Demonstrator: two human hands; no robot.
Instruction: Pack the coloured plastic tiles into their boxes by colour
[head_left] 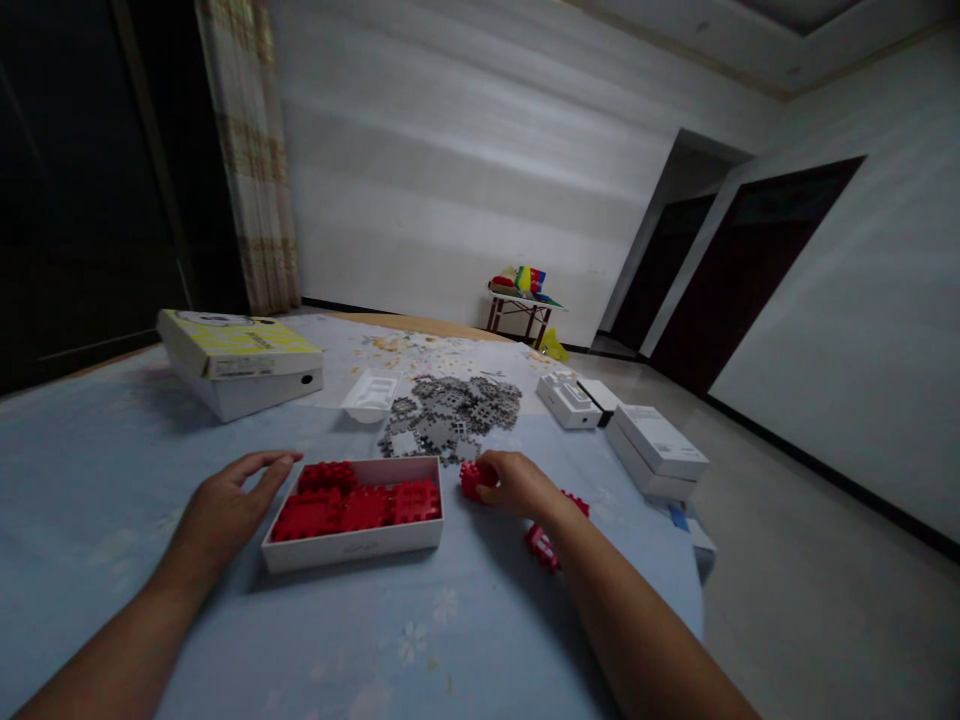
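A shallow white box [352, 545] holding several red interlocking puzzle pieces [360, 503] sits on the light blue cloth in front of me. My left hand [225, 510] rests against the box's left side, fingers loosely spread and holding nothing. Just right of the box, my right hand [517, 483] is closed on a red puzzle piece [472, 480]. More red pieces [541, 545] lie beside and under my right forearm. A pile of grey puzzle pieces [450, 412] lies just beyond the box.
A yellow-lidded box [238, 360] stands at the back left. A white plastic tray [371, 395] lies next to the grey pile. White boxes [654, 447] and a white case [570, 400] sit near the table's right edge. A small table with colourful toys [521, 300] stands by the far wall.
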